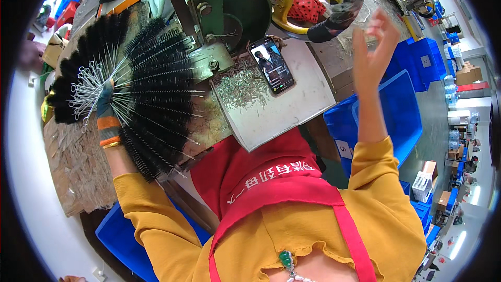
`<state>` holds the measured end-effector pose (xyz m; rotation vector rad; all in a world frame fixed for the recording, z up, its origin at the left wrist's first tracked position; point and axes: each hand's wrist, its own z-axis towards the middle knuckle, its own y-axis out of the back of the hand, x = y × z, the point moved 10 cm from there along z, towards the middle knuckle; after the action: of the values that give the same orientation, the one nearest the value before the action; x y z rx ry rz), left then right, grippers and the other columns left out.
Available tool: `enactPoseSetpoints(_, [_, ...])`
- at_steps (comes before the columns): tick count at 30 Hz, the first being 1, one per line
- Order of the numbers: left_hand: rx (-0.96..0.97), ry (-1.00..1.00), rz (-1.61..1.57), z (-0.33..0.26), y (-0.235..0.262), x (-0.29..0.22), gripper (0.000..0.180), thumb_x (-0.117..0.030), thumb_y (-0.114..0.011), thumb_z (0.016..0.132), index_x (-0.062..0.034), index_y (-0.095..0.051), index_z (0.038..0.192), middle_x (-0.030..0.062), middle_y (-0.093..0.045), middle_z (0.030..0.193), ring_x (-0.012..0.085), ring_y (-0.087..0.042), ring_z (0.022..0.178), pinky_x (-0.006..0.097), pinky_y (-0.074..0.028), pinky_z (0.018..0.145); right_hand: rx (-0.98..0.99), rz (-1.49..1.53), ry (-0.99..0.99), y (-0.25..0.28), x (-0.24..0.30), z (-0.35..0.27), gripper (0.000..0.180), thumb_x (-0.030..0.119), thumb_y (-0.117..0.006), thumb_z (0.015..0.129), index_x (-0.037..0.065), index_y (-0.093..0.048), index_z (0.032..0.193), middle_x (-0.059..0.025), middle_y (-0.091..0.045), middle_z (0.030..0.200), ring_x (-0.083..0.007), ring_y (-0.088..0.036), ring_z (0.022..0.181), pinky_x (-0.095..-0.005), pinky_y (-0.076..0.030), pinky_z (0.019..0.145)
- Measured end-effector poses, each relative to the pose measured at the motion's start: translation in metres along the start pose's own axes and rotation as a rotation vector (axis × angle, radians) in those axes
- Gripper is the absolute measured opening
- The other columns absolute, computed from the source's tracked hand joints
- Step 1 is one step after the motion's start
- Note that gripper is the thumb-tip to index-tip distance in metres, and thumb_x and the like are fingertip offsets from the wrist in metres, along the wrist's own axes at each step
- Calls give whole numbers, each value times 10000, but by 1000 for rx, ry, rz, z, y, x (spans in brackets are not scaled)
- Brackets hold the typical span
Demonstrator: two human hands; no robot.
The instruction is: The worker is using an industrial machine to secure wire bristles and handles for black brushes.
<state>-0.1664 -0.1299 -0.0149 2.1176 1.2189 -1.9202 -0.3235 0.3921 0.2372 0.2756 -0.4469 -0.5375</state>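
Note:
My left hand [108, 109], in a dark glove with an orange band, is closed round the wire stems of a fanned bunch of black-bristled wire brushes [162, 73]. Their looped wire ends stick out past my fingers, and the bristle tips on the right reach the metal block of a green press [209, 62]. My bare right hand [374, 49] is raised with its fingers apart and nothing in it. It is nearest to the black-wrapped end of the press's yellow handle [284, 10], a little to its right and not touching it. Small metal pins [240, 86] lie in a heap below the press.
A phone [272, 65] with a lit screen lies beside the pins on a white board [271, 120]. Blue bins [389, 117] stand to the right, another blue bin [122, 237] below left. A red polka-dot cloth [300, 2] sits behind the handle. The wooden bench [78, 162] has a worn edge.

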Motion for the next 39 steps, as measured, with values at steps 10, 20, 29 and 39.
enactPoseSetpoints(10, [-10,-15,-41,-9,-15,-3,236,-220,-608,833,-20,-608,959,94,-654,863,169,-623,711,284,-527,662,37,386,-401,-56,-33,34,296,185,-687,754,1,-510,905,-49,-605,676,-102,-571,599,-231,-448,619])
enactPoseSetpoints(20, [83,-5,-43,7,-7,2,263,-230,-615,833,8,-621,946,112,-650,882,187,-625,719,315,-532,680,115,104,-213,-53,-6,89,309,143,-628,736,-24,-528,975,-67,-534,692,-140,-526,604,-275,-424,560])
enactPoseSetpoints(29, [-5,-13,-79,4,-4,4,269,-232,-626,828,11,-613,942,111,-652,878,198,-626,701,325,-536,652,120,-233,230,-54,28,94,537,162,-669,715,-47,-441,1153,-160,-557,940,-243,-543,839,-341,-428,778])
enactPoseSetpoints(39, [-13,-34,-105,-3,-5,2,230,-219,-598,842,-17,-609,951,97,-653,878,182,-626,717,291,-530,673,231,-96,-84,-58,8,99,454,132,-642,695,-51,-487,1081,-199,-565,969,-293,-544,895,-356,-412,812])
